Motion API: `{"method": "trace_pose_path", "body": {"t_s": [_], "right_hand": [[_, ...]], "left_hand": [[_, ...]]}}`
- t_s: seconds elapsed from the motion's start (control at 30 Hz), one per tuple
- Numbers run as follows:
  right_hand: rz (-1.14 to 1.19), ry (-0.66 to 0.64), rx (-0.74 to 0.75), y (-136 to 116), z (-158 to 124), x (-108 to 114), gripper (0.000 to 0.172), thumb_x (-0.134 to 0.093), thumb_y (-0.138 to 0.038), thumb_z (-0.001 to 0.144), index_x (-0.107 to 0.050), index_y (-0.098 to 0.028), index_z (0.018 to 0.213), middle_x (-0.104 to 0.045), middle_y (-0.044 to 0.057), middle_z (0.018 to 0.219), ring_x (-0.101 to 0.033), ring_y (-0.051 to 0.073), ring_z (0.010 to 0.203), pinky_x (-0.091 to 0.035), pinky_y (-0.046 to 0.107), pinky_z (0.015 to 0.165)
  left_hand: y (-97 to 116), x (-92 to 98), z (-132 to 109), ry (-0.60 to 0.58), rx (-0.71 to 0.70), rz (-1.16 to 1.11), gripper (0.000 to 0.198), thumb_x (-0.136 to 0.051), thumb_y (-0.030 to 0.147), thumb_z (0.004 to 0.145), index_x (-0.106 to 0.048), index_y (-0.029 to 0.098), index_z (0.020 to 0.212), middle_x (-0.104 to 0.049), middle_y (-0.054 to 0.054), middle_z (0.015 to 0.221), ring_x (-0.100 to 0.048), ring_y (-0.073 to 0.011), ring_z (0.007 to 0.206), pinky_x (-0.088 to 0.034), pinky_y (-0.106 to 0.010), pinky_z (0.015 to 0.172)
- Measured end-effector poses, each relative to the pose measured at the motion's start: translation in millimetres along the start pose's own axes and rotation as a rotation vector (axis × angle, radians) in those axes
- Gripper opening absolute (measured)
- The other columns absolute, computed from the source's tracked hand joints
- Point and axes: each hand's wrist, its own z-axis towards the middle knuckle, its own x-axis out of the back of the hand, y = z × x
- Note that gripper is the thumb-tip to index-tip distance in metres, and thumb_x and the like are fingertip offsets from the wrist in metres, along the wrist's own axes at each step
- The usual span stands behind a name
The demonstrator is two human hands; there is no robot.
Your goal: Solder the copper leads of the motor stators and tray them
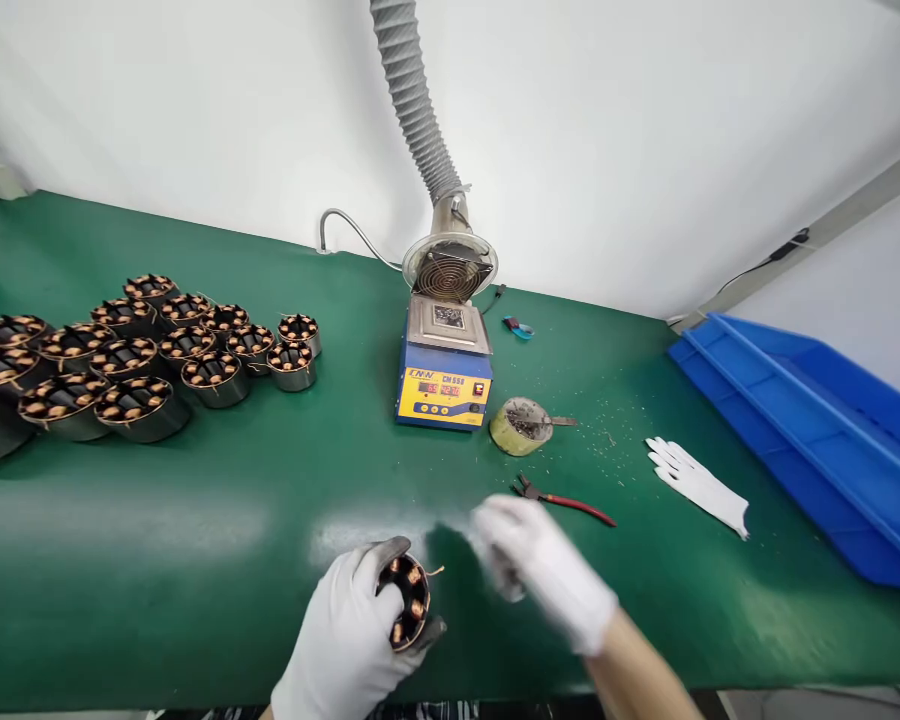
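My left hand [356,625], in a white glove with grey fingertips, grips a motor stator [412,602] near the table's front edge. Copper windings ring the stator's inside, and a short lead end sticks out on its right. Right of it, my right hand [529,560], also in a white glove, hovers over the table, apart from the stator. Motion blurs its fingers, so whether they hold anything cannot be seen. Just beyond that hand lie cutting pliers [570,503] with red handles.
A blue and yellow solder pot [444,390] stands mid-table under a fume extraction hose [418,100]. Beside it is a round tub [511,432] of dross with a scraper. Several stators [214,378] stand at left. A spare white glove [697,485] and blue bins [802,440] are at right.
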Motion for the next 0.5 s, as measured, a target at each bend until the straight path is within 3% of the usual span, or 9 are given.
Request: {"method": "trace_pose_path", "body": {"t_s": [0.1, 0.13, 0.23, 0.27, 0.33, 0.4, 0.5], "right_hand": [[-0.146, 0.589, 0.209, 7, -9, 44, 0.036, -0.042, -0.053, 0.080, -0.043, -0.022, 0.060, -0.047, -0.003, 0.048, -0.044, 0.012, 0.047, -0.038, 0.025, 0.049], [-0.280, 0.658, 0.198, 18, -8, 54, 0.037, -0.042, -0.055, 0.080, -0.048, -0.022, 0.064, -0.051, -0.001, 0.052, -0.048, 0.014, 0.051, -0.040, 0.026, 0.052], [-0.771, 0.659, 0.173, 62, 6, 64, 0.046, -0.040, -0.057, 0.078, -0.059, -0.017, 0.093, -0.065, 0.012, 0.091, -0.059, 0.026, 0.080, -0.045, 0.038, 0.072], [-0.921, 0.687, 0.179, 77, 13, 62, 0.055, -0.041, -0.057, 0.077, -0.057, -0.013, 0.106, -0.060, 0.017, 0.108, -0.055, 0.032, 0.097, -0.042, 0.044, 0.082], [-1.117, 0.766, 0.141, 102, 24, 56, 0.067, -0.041, -0.058, 0.078, -0.048, -0.007, 0.120, -0.053, 0.022, 0.120, -0.047, 0.037, 0.112, -0.036, 0.051, 0.090], [-1.221, 0.821, 0.134, 114, 30, 50, 0.066, -0.041, -0.057, 0.081, -0.047, -0.007, 0.123, -0.056, 0.022, 0.113, -0.050, 0.037, 0.107, -0.036, 0.051, 0.089], [-1.215, 0.828, 0.147, 119, 29, 47, 0.052, -0.042, -0.056, 0.082, -0.059, -0.013, 0.106, -0.061, 0.014, 0.085, -0.057, 0.029, 0.078, -0.044, 0.041, 0.070]], "left_hand": [[5, -1.8, -4, 0.036, 0.069, -0.013, 0.024, -0.055, 0.042, 0.075, -0.060, 0.019, 0.081, -0.069, -0.014, 0.090, -0.066, -0.0266, 0.075, -0.058, -0.038, 0.061], [5, -0.3, -3, 0.041, 0.072, -0.028, 0.027, -0.052, 0.045, 0.077, -0.059, 0.019, 0.081, -0.069, -0.015, 0.092, -0.066, -0.0270, 0.076, -0.058, -0.039, 0.061], [1, 11.3, 2, -0.005, -0.004, -0.069, 0.031, -0.047, 0.048, 0.081, -0.057, 0.020, 0.084, -0.068, -0.016, 0.103, -0.067, -0.0265, 0.082, -0.058, -0.037, 0.062], [-1, 16.3, 4, -0.026, -0.064, -0.081, 0.029, -0.045, 0.046, 0.084, -0.057, 0.020, 0.085, -0.068, -0.014, 0.105, -0.066, -0.0253, 0.086, -0.057, -0.036, 0.065], [-5, 24.9, 8, -0.045, -0.192, -0.121, 0.020, -0.041, 0.034, 0.089, -0.056, 0.021, 0.086, -0.070, -0.008, 0.101, -0.066, -0.0208, 0.091, -0.055, -0.033, 0.075], [-9, 29.6, 8, -0.040, -0.256, -0.187, 0.015, -0.042, 0.026, 0.090, -0.055, 0.021, 0.087, -0.072, -0.003, 0.095, -0.065, -0.0167, 0.094, -0.052, -0.030, 0.082], [-11, 30.2, 4, -0.071, -0.166, -0.219, 0.013, -0.054, 0.033, 0.084, -0.054, 0.020, 0.089, -0.070, -0.007, 0.101, -0.062, -0.0213, 0.100, -0.053, -0.036, 0.082]]}}
